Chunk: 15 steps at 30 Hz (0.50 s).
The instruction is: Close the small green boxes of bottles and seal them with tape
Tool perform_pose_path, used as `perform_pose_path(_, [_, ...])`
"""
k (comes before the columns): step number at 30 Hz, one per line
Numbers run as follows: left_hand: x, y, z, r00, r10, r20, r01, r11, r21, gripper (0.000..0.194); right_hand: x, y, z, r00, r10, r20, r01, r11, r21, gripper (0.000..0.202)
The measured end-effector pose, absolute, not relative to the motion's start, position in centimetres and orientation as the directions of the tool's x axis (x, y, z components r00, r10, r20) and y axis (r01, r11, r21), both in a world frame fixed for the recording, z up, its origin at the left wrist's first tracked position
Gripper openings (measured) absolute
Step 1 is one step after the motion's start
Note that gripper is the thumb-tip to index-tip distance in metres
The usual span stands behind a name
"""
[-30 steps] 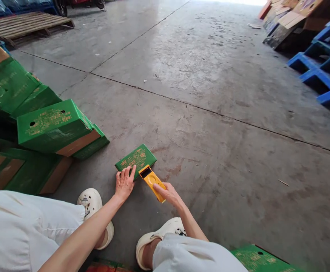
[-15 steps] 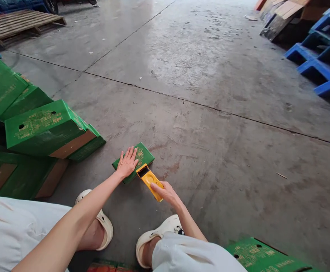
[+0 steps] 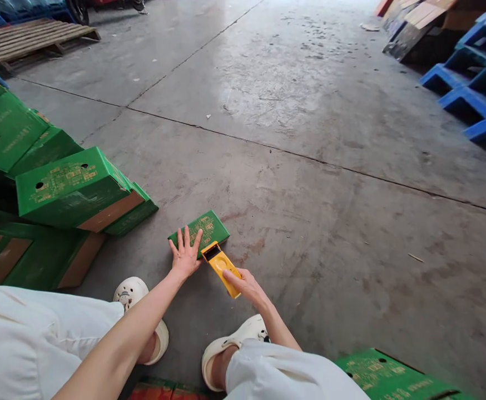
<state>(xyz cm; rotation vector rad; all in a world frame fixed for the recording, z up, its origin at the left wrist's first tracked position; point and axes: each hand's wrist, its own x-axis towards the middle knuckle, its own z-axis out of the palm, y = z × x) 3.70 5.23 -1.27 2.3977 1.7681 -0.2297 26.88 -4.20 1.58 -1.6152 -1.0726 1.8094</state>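
Note:
A small flat green box point(image 3: 212, 225) with gold print lies on the concrete floor in front of my feet. Across its left part rests my left hand point(image 3: 186, 254), fingers spread and nothing gripped. My right hand point(image 3: 245, 282) is closed round the lower end of a yellow handheld tool point(image 3: 222, 265). The tool's dark-windowed upper end meets the box's near edge, just right of my left hand.
Large green cartons point(image 3: 72, 186) are heaped at the left. Another green carton point(image 3: 393, 375) is at the lower right. Blue pallets point(image 3: 476, 83) stand at the upper right, a wooden pallet point(image 3: 34, 39) at the upper left. My white shoes point(image 3: 230, 344) flank the near floor.
My left hand has slid back toward me and to the left on the small box, its fingers now wider apart. The yellow tool stays nearly where it was.

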Motion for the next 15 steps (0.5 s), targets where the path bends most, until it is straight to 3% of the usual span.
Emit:
perform_pose_path(3, [4.6,6.5,-0.3,0.246,0.923,-0.297,0.967,-0.253,0.012,0.117,26.9,-4.6,2.9,-0.181,0.781,-0.598,0.130,-0.584,-0.801,0.059])
perform_pose_path(9, [4.6,7.8,1.4,0.218,0.895,-0.390,0.971,-0.239,-0.004,0.110,28.9,-8.9,5.4,-0.099,0.761,-0.641,0.225,-0.610,-0.760,0.052])
perform_pose_path(15, [3.4,9.5,2.0,0.259,0.868,-0.423,0.963,-0.263,0.050,0.110,29.1,-12.5,5.4,-0.112,0.728,-0.677,0.135,-0.663,-0.736,0.057])
